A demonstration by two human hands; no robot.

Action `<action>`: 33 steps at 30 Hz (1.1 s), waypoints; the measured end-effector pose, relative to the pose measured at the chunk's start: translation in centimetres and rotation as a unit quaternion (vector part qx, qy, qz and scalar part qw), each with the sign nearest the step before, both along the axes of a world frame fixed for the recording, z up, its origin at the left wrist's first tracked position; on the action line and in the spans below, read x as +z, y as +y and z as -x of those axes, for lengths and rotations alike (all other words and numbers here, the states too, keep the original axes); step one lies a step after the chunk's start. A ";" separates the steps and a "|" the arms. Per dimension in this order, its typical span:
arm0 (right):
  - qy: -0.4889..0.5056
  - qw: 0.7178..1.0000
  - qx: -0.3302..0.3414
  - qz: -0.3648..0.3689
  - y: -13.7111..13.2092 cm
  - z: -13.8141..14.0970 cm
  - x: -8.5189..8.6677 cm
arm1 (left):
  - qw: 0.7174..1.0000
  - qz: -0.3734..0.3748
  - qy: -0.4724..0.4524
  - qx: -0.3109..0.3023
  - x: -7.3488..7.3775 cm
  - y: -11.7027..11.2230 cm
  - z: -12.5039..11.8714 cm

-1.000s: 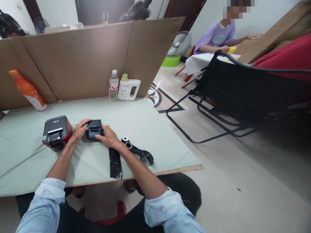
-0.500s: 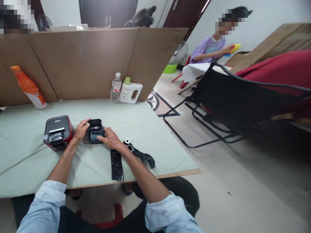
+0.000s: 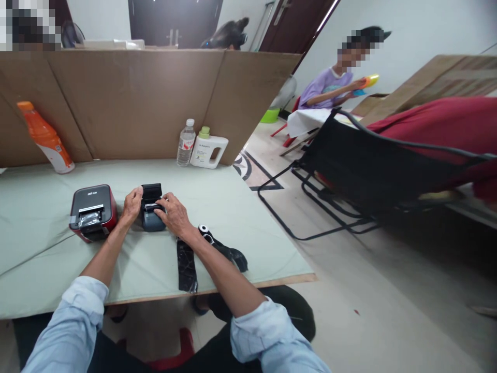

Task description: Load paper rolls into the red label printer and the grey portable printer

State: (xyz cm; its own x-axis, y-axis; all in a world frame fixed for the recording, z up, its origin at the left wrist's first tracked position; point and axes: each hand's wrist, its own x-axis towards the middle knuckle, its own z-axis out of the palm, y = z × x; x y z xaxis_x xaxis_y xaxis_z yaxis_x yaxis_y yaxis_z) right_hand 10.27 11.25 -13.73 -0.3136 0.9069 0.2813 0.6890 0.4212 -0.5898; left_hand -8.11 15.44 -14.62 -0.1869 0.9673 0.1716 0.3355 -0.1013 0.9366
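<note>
A small dark portable label printer (image 3: 154, 223) sits on the table with its lid (image 3: 151, 191) raised at the back. My left hand (image 3: 133, 205) is closed on the left side of the printer, by the lid. Curled fingers of my right hand (image 3: 176, 215) reach over the printer's right edge to its opening; whether they pinch something inside is hidden. To the left stands a larger black and red printer (image 3: 92, 198). Near my right forearm lie a white-cored roll (image 3: 203, 228), a glossy black strip (image 3: 187, 267) and another crumpled black strip (image 3: 235, 257).
Behind the table (image 3: 50, 269) stands a cardboard screen (image 3: 135, 103). Before it are an orange bottle (image 3: 48, 140), a clear water bottle (image 3: 186, 145) and a white jug (image 3: 207, 150). A black folding chair (image 3: 373, 171) stands right; a person in purple (image 3: 324, 90) sits beyond.
The small printer's lid has swung further up and back. My right hand has moved from the printer's right side up over its opening. My left hand stays beside the lid.
</note>
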 end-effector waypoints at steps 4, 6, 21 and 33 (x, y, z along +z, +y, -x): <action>-0.021 1.000 0.010 -0.002 0.9 0.3 0.8 | 0.999 -0.019 0.013 -0.033 -0.3 0.5 0.2; -0.024 1.000 0.015 0.002 1.3 0.3 0.9 | 1.000 -0.011 0.014 -0.026 -0.7 0.6 0.4; 0.011 0.999 0.036 0.033 3.2 0.3 1.7 | 0.988 -0.036 0.123 -0.084 -1.3 -1.9 2.0; -0.056 0.995 0.077 0.000 3.8 0.6 2.7 | 0.978 -0.076 0.159 -0.111 -0.7 -1.0 1.5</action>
